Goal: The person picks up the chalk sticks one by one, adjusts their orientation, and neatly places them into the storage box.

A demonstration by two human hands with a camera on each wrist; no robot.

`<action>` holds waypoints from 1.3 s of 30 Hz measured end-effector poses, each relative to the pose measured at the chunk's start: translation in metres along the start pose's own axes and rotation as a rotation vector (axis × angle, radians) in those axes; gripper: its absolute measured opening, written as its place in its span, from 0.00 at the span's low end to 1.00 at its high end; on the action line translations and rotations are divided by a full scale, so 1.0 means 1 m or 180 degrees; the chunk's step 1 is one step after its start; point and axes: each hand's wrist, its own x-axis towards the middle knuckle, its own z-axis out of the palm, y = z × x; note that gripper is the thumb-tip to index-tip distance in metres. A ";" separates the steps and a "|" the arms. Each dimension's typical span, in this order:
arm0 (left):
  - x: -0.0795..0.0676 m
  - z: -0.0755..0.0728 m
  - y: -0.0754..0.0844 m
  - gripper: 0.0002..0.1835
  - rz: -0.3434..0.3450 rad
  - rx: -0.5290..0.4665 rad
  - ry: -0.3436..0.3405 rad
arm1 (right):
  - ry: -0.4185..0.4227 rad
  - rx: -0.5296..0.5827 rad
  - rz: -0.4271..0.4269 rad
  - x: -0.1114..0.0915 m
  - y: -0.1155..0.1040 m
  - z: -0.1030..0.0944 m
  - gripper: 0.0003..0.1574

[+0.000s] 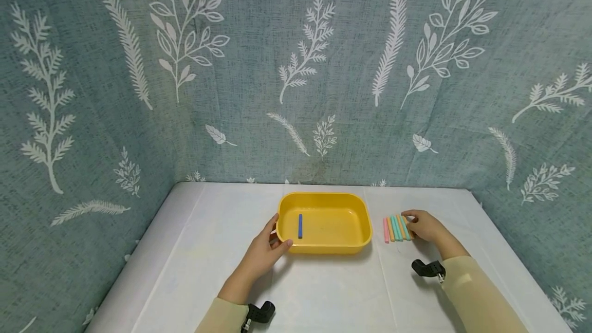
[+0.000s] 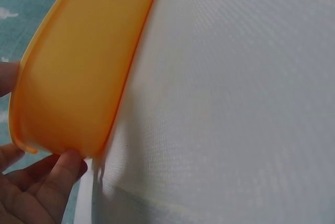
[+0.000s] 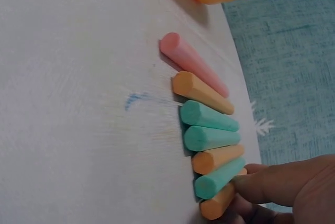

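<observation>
A yellow plastic tub [image 1: 330, 249] sits on the white-covered table, with a blue chalk stick [image 1: 300, 226] lying inside near its left end. My left hand [image 1: 260, 257] grips the tub at its front left corner, thumb at the front rim and fingers along the left side. To the right of the tub lies a row of chalk sticks: a pink one [image 3: 193, 64] nearest the tub, then orange and green ones. At the row's right end my right hand [image 1: 426, 226] pinches the last orange chalk stick [image 3: 213, 208], which lies against a green chalk stick [image 3: 219, 178].
The white tablecloth [image 1: 324, 292] carries a small blue smudge [image 3: 137, 98] beside the chalk row. Behind the table and along both sides hangs a blue-green leaf-patterned cloth [image 1: 250, 66]. Each wrist wears a black camera mount, such as the right one [image 1: 427, 269].
</observation>
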 end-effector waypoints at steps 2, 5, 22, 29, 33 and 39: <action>0.000 0.000 0.000 0.45 0.0021 0.0004 -0.0001 | -0.0042 0.0040 0.0041 0.000 0.000 -0.001 0.29; 0.000 0.000 -0.001 0.45 0.0048 -0.0010 -0.0009 | -0.0102 0.0079 0.0119 0.001 0.000 -0.002 0.32; 0.000 -0.001 0.000 0.45 0.0038 -0.0017 -0.0019 | 0.0107 0.0395 0.0329 -0.004 0.004 -0.003 0.31; 0.000 -0.001 -0.001 0.45 0.0123 -0.0045 -0.0007 | 0.0275 0.0429 0.0360 -0.013 0.002 -0.002 0.32; 0.000 0.000 -0.002 0.45 0.0138 -0.0093 -0.0015 | 0.0294 0.0544 0.0409 -0.017 -0.001 -0.004 0.32; -0.003 -0.001 0.000 0.46 0.0157 -0.0133 -0.0038 | 0.0331 0.0897 0.0329 -0.023 -0.007 -0.008 0.33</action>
